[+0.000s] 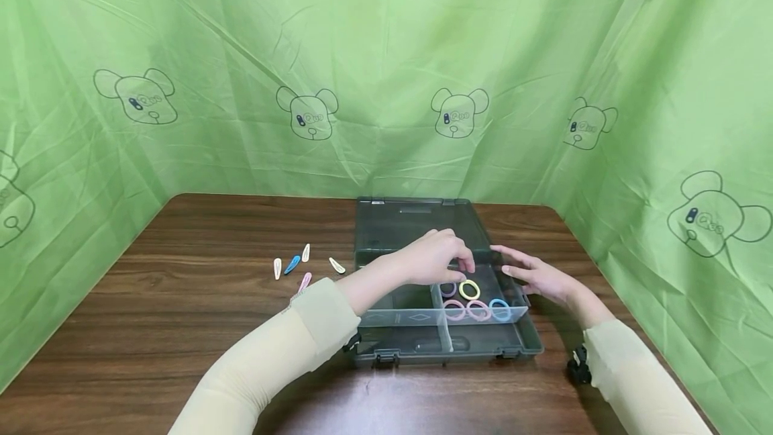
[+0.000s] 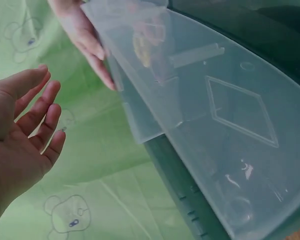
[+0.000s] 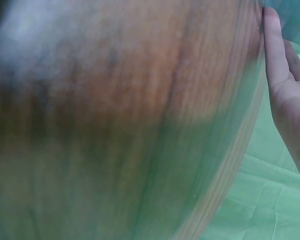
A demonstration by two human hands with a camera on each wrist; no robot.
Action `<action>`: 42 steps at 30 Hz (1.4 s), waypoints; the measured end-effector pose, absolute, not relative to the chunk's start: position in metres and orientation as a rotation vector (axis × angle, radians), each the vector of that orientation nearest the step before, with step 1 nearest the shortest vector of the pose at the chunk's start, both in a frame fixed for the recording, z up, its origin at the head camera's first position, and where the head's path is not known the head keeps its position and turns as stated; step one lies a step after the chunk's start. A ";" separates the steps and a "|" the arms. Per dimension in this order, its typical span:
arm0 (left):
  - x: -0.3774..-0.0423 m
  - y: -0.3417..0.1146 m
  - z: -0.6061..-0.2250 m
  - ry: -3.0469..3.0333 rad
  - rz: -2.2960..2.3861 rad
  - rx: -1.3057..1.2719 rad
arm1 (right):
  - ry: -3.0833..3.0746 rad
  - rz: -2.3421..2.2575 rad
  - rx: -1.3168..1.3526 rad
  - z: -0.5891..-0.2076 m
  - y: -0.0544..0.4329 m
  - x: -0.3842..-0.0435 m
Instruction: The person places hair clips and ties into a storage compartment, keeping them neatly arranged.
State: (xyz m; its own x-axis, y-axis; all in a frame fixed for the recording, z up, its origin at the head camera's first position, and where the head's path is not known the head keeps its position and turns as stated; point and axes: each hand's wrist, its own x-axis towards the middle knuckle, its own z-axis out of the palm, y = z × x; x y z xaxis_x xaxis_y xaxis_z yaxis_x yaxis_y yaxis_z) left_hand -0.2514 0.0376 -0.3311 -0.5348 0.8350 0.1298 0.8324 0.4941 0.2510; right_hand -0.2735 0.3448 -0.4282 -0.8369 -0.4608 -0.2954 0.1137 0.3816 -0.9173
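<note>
A smoky-grey plastic organizer box (image 1: 448,358) lies with its lid (image 1: 417,223) tipped back. Over its right-hand compartment hovers my left hand (image 1: 436,257), fingers loosely bent and nothing between them, also seen in the left wrist view (image 2: 22,115). Just below the fingers are a yellow hair tie (image 1: 478,291) and a purple one (image 1: 448,297). Two pink hair ties (image 1: 479,301) and a blue one (image 1: 500,300) lie nearer the clear front divider (image 1: 398,317). Against the box's right side rests my right hand (image 1: 540,280), its fingers extended; a fingertip meets the box edge in the right wrist view (image 3: 290,90).
Left of the box, several snap hair clips are scattered on the wooden table (image 1: 199,274): a blue clip (image 1: 292,264), a pink clip (image 1: 304,281) partly behind my left sleeve, and pale ones (image 1: 337,266). Green curtains (image 1: 386,52) surround the table.
</note>
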 end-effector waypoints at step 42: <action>-0.209 -0.103 -0.311 2.785 1.218 1.846 | 2.121 -1.491 -0.305 -0.428 0.343 -0.271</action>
